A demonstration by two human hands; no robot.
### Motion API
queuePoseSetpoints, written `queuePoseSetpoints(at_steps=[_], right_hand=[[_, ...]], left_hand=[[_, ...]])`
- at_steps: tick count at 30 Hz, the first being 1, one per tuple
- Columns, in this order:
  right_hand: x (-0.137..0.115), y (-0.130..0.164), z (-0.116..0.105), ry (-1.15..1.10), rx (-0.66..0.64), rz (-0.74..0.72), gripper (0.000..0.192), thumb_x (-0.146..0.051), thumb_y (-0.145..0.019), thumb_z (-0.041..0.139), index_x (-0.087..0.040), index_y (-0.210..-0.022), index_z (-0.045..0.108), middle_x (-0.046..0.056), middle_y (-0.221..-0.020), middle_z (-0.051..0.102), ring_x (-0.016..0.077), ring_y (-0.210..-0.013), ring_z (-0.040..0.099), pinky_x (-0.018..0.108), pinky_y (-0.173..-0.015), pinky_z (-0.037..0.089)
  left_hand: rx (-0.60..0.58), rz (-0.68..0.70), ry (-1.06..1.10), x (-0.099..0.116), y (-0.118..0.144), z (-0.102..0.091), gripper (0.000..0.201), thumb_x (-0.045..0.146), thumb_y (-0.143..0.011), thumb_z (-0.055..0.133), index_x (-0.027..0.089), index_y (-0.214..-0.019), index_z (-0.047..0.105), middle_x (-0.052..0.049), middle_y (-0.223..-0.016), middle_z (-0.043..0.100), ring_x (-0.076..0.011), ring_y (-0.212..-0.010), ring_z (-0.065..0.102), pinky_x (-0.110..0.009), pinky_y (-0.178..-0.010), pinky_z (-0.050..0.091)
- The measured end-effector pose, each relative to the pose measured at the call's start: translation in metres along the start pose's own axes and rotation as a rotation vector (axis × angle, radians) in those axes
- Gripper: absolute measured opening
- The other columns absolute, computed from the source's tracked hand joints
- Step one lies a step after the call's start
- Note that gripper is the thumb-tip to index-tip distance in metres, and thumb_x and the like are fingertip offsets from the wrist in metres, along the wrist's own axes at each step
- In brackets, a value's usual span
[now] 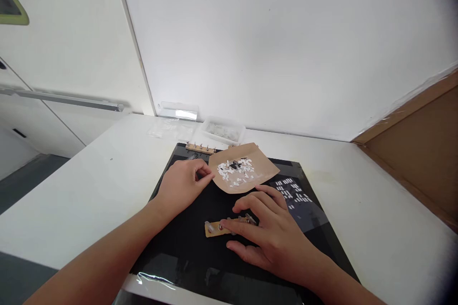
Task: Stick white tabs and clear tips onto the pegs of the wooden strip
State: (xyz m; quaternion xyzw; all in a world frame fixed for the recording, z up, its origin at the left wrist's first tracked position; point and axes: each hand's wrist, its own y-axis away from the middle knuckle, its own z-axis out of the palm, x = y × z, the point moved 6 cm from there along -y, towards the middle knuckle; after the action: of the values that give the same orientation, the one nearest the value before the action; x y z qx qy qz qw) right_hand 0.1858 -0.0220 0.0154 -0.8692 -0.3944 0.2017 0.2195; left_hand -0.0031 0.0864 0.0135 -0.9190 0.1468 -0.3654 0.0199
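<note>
A light wooden strip [214,229] with metal pegs and small clear pieces lies on the black mat [171,248]. My right hand [272,228] is over its right part, fingers apart, with the index fingertip on or just above a metal peg. At the left edge of a brown paper sheet [266,167], my left hand [186,178] is closed, thumb and index finger pinched together. What that pinch holds, if anything, is too small to make out. On the brown sheet lies a heap of small white pieces [229,170] with some black bits [235,165].
Behind the mat's left corner is another wooden strip [200,148] with several upright pegs. A clear plastic box [223,131] and plastic bags [171,128] stand by the wall. Right of the sheet, a dark card [304,212] carries rows of small white pieces.
</note>
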Motion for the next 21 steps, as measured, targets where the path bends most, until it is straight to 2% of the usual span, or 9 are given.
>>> queuePoseSetpoints(at_steps=[5, 14, 17, 21], right_hand=[[-0.004, -0.002, -0.003, 0.043, 0.022, -0.038, 0.020, -0.029, -0.094, 0.077, -0.030, -0.113, 0.076, 0.003, -0.103, 0.071, 0.0205, -0.096, 0.067, 0.049, -0.115, 0.031], [-0.005, -0.001, -0.003, 0.005, 0.015, -0.051, 0.012, -0.027, -0.093, 0.079, -0.030, -0.104, 0.075, 0.002, -0.101, 0.068, 0.0181, -0.091, 0.065, 0.050, -0.115, 0.031], [-0.002, 0.000, -0.007, -0.053, 0.060, -0.017, 0.008, -0.024, -0.094, 0.077, -0.026, -0.093, 0.070, 0.001, -0.097, 0.065, 0.0172, -0.087, 0.063, 0.050, -0.111, 0.034], [0.011, 0.004, -0.017, -0.103, 0.166, 0.065, 0.014, -0.014, -0.097, 0.063, -0.022, -0.087, 0.058, 0.001, -0.088, 0.059, 0.0179, -0.082, 0.058, 0.047, -0.098, 0.040]], left_hand=[[-0.009, -0.011, -0.030, -0.002, -0.001, 0.000, 0.014, 0.037, -0.092, 0.072, 0.025, -0.089, 0.078, 0.000, -0.087, 0.082, -0.0213, -0.079, 0.074, -0.030, -0.065, 0.051], [-0.030, -0.015, -0.067, -0.003, -0.001, 0.002, 0.012, 0.035, -0.094, 0.070, 0.025, -0.090, 0.076, 0.001, -0.088, 0.081, -0.0219, -0.081, 0.073, -0.031, -0.067, 0.050], [-0.032, 0.006, -0.046, -0.003, -0.002, 0.002, 0.010, 0.029, -0.098, 0.065, 0.025, -0.094, 0.073, 0.001, -0.089, 0.080, -0.0206, -0.079, 0.073, -0.031, -0.067, 0.050], [-0.058, 0.077, 0.001, 0.001, -0.001, 0.005, 0.011, 0.024, -0.102, 0.059, 0.023, -0.097, 0.068, 0.001, -0.090, 0.080, -0.0198, -0.078, 0.073, -0.032, -0.069, 0.051]])
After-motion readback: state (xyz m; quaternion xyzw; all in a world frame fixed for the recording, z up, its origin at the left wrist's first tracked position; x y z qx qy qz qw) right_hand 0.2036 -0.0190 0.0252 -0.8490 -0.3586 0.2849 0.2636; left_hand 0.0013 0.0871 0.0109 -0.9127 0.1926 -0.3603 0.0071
